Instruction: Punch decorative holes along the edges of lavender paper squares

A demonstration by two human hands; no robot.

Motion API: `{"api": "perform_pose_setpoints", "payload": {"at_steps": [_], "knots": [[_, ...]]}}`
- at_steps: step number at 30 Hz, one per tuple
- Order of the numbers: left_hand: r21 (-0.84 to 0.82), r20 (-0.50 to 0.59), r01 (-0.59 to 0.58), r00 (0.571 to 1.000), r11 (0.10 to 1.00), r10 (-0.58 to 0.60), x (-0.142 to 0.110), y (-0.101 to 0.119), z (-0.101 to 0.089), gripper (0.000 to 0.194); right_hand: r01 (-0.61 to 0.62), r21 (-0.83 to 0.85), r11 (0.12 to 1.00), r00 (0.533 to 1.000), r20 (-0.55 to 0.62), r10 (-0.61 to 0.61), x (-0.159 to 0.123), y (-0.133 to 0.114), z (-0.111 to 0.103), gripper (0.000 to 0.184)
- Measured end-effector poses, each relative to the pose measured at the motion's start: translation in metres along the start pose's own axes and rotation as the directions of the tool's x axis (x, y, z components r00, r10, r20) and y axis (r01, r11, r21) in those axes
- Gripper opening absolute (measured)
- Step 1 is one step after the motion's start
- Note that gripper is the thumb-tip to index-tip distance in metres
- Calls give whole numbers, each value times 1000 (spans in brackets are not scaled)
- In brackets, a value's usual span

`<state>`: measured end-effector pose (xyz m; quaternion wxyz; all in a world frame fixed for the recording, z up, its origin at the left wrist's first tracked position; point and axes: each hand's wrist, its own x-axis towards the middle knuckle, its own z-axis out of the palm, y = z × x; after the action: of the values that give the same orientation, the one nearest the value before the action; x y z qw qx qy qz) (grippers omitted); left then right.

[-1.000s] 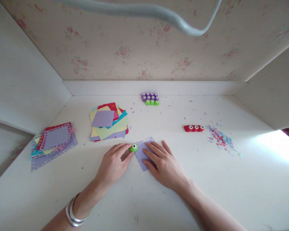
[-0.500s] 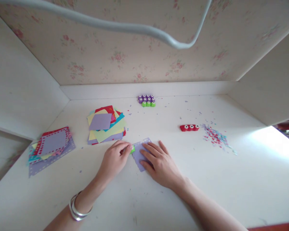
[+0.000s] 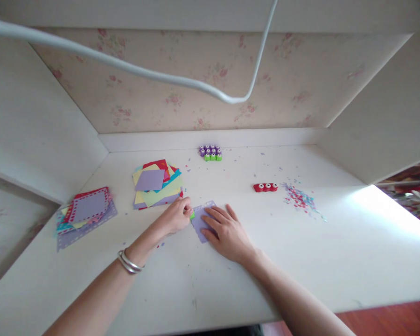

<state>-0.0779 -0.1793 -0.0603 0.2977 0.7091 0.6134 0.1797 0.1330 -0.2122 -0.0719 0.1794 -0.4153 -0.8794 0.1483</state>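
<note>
A purple sheet of paper with punched holes along its far edge lies on the white table. My right hand rests flat on its right part, fingers spread. At the sheet's left edge sits a small green craft punch, mostly hidden by my left hand. That hand is closed, its curled fingers and thumb pressing on the punch. A silver bangle circles the left wrist.
Coloured paper sheets are piled at the back left, and a stack with punched borders lies further left. Purple and green punches stand at the back. Red punches sit near scattered confetti. A white cable hangs across above.
My left hand has turned from a fingertip pinch to a fist-like press on the green punch. My right hand stays on the purple sheet. The camera view has shifted.
</note>
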Motion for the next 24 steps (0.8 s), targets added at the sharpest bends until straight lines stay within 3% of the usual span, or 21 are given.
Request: {"api": "perform_pose_setpoints", "payload": {"at_steps": [9, 13, 20, 24], "knots": [[-65, 10, 24, 1000, 998, -23, -11, 9, -11, 17, 11, -13, 1000, 998, -62, -12, -4, -2, 2, 34], [-88, 31, 23, 999, 996, -20, -22, 3, -14, 29, 7, -5, 1000, 997, -72, -8, -4, -3, 1, 33], [98, -108, -73, 991, 992, 84, -46, -11, -17, 34, -8, -1, 1000, 997, -78, 8, -4, -3, -2, 34], [176, -160, -53, 984, 983, 82, -57, -15, -13, 29, -10, 9, 1000, 998, -58, 10, -4, -2, -4, 34]]}}
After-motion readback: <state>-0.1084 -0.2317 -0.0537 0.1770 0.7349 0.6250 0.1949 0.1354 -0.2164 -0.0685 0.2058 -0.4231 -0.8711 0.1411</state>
